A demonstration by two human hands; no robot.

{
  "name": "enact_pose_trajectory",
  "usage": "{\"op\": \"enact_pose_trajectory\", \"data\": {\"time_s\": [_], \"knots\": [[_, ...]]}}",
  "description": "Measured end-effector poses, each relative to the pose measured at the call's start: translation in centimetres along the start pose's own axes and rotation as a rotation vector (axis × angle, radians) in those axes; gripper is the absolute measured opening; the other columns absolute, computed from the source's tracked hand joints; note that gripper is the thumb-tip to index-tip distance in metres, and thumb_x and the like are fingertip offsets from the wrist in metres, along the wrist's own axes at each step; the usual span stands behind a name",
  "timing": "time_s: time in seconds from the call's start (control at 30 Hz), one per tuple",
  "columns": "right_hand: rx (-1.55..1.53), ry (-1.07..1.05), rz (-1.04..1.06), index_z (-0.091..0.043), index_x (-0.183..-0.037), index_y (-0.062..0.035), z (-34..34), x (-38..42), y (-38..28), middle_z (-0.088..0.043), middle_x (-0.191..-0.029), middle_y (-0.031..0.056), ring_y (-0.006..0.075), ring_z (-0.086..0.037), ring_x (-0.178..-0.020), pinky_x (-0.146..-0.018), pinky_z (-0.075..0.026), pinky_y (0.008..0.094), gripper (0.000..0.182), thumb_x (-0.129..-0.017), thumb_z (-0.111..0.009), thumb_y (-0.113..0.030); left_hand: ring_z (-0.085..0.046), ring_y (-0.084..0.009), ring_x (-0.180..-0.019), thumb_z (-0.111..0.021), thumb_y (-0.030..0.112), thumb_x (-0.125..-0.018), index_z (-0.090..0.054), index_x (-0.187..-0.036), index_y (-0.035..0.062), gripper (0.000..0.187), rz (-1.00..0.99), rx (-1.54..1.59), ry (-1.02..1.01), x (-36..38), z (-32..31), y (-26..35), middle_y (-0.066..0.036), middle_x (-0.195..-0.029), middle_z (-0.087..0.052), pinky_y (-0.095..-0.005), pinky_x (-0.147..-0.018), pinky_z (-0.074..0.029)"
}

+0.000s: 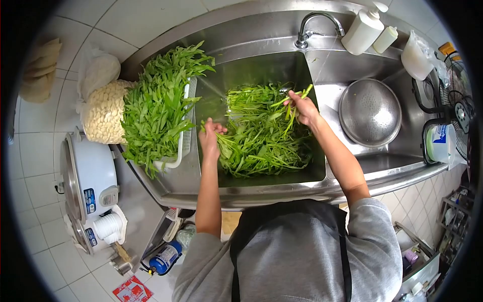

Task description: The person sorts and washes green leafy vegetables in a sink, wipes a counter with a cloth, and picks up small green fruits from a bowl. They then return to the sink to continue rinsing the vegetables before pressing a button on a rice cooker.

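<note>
Long-stemmed leafy greens, water spinach by their look (266, 146), fill much of the square sink basin (216, 80). My right hand (303, 107) is closed around several thick green stems (306, 91) above the far right part of the pile. At the pile's left side, my left hand (210, 138) has its fingers curled round a few leafy stems (221, 132). To the left of the basin, a white plastic basket (188, 136) is heaped with more leafy greens (161, 105). Some of the basin's bottom is hidden under the pile.
A chrome faucet (319, 17) stands behind the basin. In the right basin lies an upturned perforated metal colander (371, 112). A white pump bottle (362, 32) is on the back ledge. A bag of pale beans or nuts (104, 111) sits beside the basket; a fan (460, 108) is far right.
</note>
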State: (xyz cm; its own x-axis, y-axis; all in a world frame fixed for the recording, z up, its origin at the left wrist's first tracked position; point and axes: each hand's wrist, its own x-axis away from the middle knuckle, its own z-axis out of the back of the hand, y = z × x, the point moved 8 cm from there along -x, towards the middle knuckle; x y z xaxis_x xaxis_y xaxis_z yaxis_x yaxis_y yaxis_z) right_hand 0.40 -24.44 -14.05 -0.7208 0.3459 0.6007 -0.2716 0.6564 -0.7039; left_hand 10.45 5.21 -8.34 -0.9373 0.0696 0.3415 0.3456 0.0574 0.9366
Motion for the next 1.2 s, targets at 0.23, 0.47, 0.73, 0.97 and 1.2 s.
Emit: {"op": "enact_pose_trajectory", "data": {"time_s": [0.23, 0.47, 0.73, 0.97, 1.2], "knots": [[-0.155, -0.042, -0.211, -0.048, -0.088, 0.0005, 1.3, -2.7, 1.3, -0.056, -0.071, 0.0108, 0.0220, -0.059, -0.061, -0.050, -0.051, 0.0328, 0.033, -0.094, -0.038, -0.030, -0.061, -0.0149, -0.071, -0.066, 0.033, -0.077, -0.066, -0.087, 0.0118, 0.023, -0.336, -0.873, -0.512, 6.1, -7.2, 3.5, -0.008, -0.082, -0.066, -0.0301, -0.071, -0.047], [-0.156, 0.034, -0.115, -0.043, -0.099, -0.0056, -2.9, -0.5, 1.2, -0.052, -0.074, 0.0091, 0.0212, -0.055, -0.059, -0.048, -0.050, 0.0365, 0.022, -0.091, -0.045, -0.027, -0.044, -0.0094, -0.043, -0.064, 0.038, -0.077, -0.064, -0.101, 0.0105, 0.036, -0.466, -1.193, -0.560, 6.5, -13.0, -1.0, -0.001, -0.045, -0.049, -0.0304, -0.045, -0.035], [0.286, -0.106, 0.205, -0.046, -0.071, -0.0098, -3.3, 1.3, -3.4, -0.048, -0.063, 0.0000, 0.0079, -0.043, -0.047, -0.038, -0.035, 0.0213, 0.035, -0.082, -0.059, -0.040, -0.050, -0.0062, -0.067, -0.057, 0.021, -0.082, -0.062, -0.092, -0.0026, 0.026, -0.095, -0.747, -0.745, 4.3, -10.9, -1.8, -0.002, -0.072, -0.061, -0.0221, -0.063, -0.041], [0.306, -0.065, 0.352, -0.044, -0.065, -0.0064, -4.0, 1.0, -3.4, -0.045, -0.053, 0.0001, 0.0081, -0.040, -0.036, -0.031, -0.032, 0.0232, 0.036, -0.083, -0.059, -0.034, -0.047, -0.0083, -0.055, -0.053, 0.017, -0.080, -0.064, -0.091, -0.0034, 0.025, 0.059, -0.641, -0.697, 4.0, -11.0, -2.3, -0.002, -0.062, -0.059, -0.0270, -0.057, -0.041], [0.469, 0.147, 0.753, -0.043, -0.068, -0.0043, -5.7, 5.4, -4.4, -0.042, -0.055, -0.0021, 0.0049, -0.036, -0.051, -0.045, -0.032, 0.0226, 0.033, -0.087, -0.057, -0.028, -0.035, -0.0139, -0.049, -0.049, 0.026, -0.076, -0.057, -0.064, 0.0026, 0.027, 0.004, -0.503, -0.271, 1.8, -8.9, -3.4, -0.001, -0.054, -0.040, -0.0321, -0.051, -0.031]]}}
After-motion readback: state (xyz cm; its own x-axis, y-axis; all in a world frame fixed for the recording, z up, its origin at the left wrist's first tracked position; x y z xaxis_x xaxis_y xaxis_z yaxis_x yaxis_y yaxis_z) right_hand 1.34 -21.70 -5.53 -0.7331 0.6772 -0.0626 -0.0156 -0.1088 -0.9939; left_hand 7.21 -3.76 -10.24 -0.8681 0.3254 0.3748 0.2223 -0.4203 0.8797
